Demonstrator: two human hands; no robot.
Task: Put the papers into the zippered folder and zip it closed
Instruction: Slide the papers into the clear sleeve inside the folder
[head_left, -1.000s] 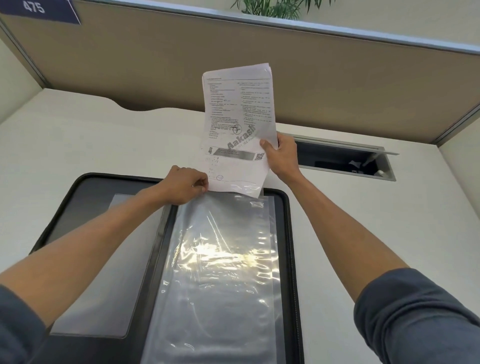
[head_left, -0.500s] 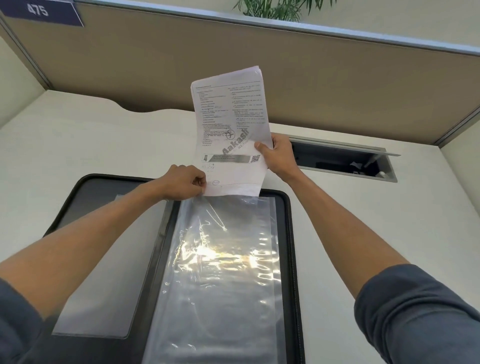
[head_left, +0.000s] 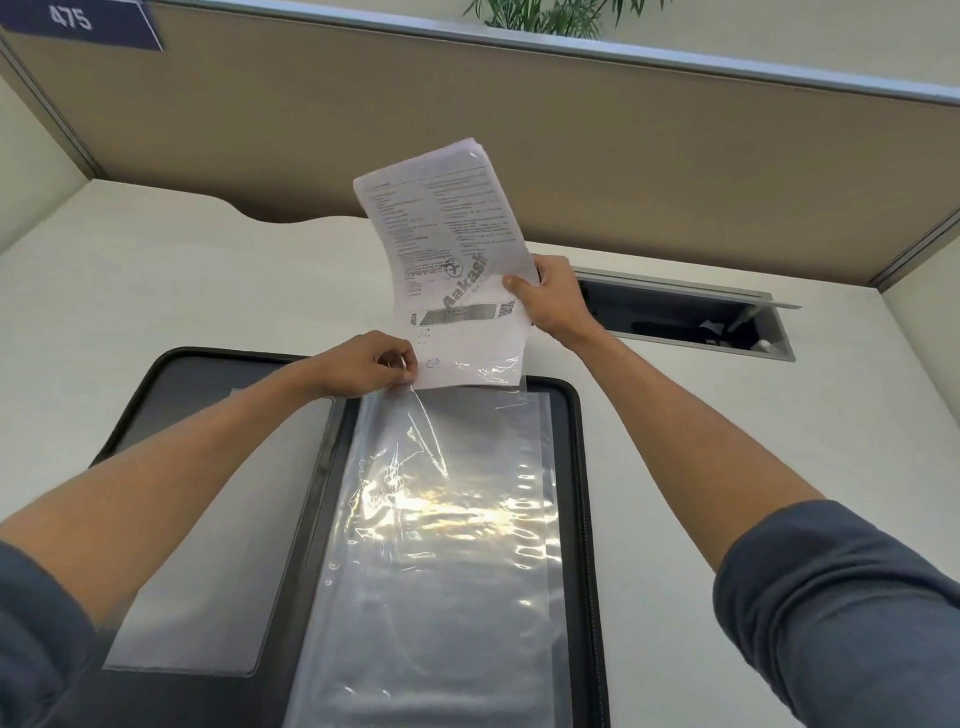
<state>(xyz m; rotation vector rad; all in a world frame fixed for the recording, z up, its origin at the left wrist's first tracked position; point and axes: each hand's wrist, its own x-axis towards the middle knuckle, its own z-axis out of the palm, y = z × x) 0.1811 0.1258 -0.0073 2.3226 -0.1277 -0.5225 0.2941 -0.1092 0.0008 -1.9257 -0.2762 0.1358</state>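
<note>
A black zippered folder lies open on the desk, with clear plastic sleeves on its right half. My right hand pinches the right edge of the printed papers, which stand nearly upright and lean left. Their bottom edge sits at the top opening of the uppermost sleeve, behind its clear front layer. My left hand pinches the top left corner of that sleeve and lifts it off the folder.
A recessed cable tray with its lid up is in the white desk to the right of the papers. A brown partition wall stands behind. The folder's left half carries a clear pocket.
The papers have tilted further to the left and their bottom edge has slipped a little into the sleeve's mouth. My left hand keeps its pinch on the sleeve corner.
</note>
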